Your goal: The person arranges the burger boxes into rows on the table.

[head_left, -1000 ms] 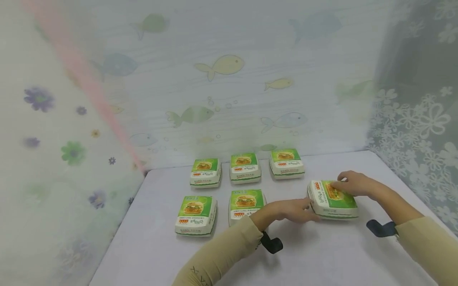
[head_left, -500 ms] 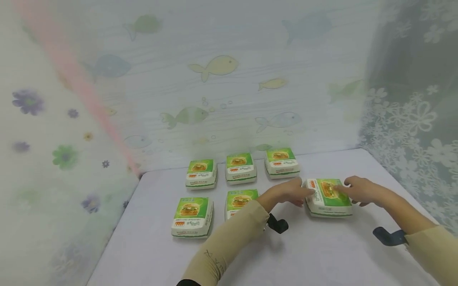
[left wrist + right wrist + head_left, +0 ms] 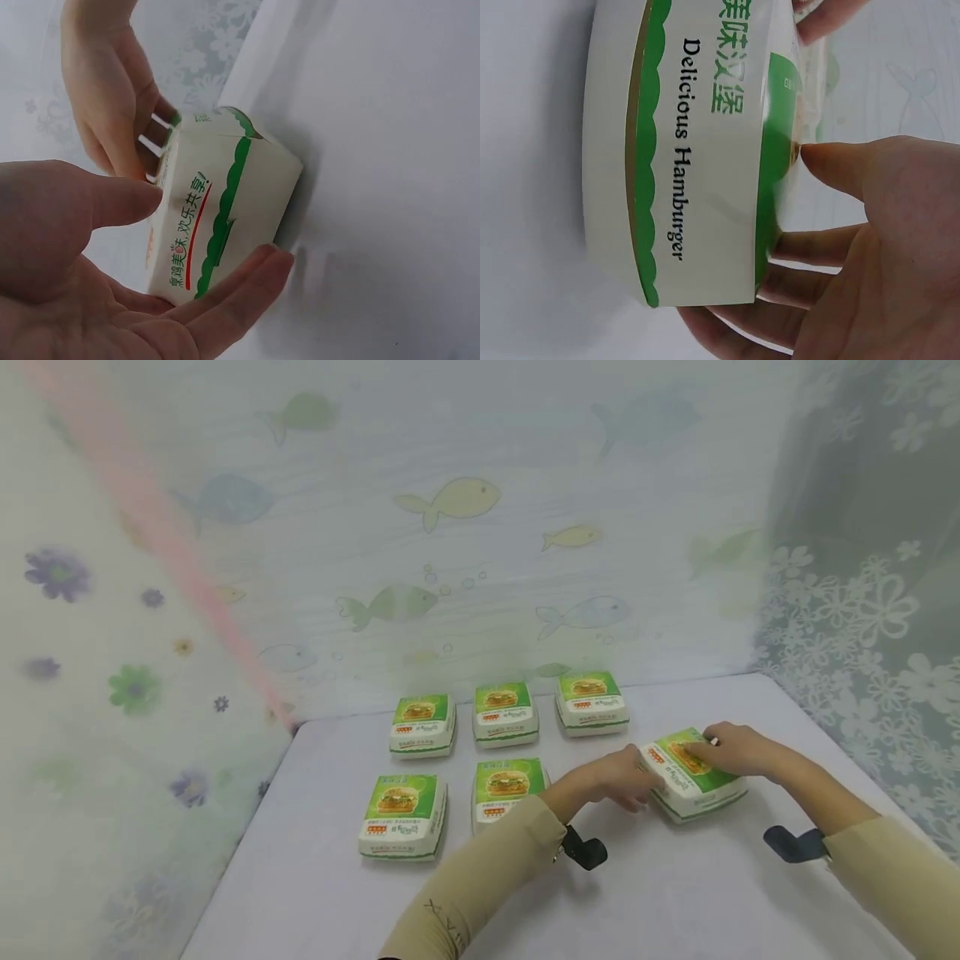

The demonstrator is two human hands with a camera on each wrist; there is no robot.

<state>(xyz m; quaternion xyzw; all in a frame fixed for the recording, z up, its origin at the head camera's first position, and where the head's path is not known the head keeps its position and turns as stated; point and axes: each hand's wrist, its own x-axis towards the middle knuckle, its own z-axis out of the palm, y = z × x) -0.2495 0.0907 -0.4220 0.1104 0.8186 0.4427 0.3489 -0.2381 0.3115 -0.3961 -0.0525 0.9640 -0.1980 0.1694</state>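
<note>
A white and green burger box (image 3: 697, 772) stands at the right of the table, turned obliquely. My right hand (image 3: 738, 749) grips its far right part, thumb on the printed lid and fingers down the side, as the right wrist view also shows beneath the thumb (image 3: 832, 169). My left hand (image 3: 626, 777) holds the box's left end. In the left wrist view its thumb (image 3: 124, 199) lies at the lid's edge and its fingers (image 3: 240, 292) reach along the lower side. Some fingertips are hidden behind the box.
Matching boxes stand in two rows on the white table (image 3: 300, 877). The back row has a left box (image 3: 422, 727), a middle box (image 3: 506, 715) and a right box (image 3: 592, 703). In front are another box (image 3: 403, 818) and one partly behind my left arm (image 3: 510, 785).
The held box has turned counterclockwise, its right side swinging away from me. My right hand has come up and left with it; my left hand stays at the left end. The other boxes stand still.
</note>
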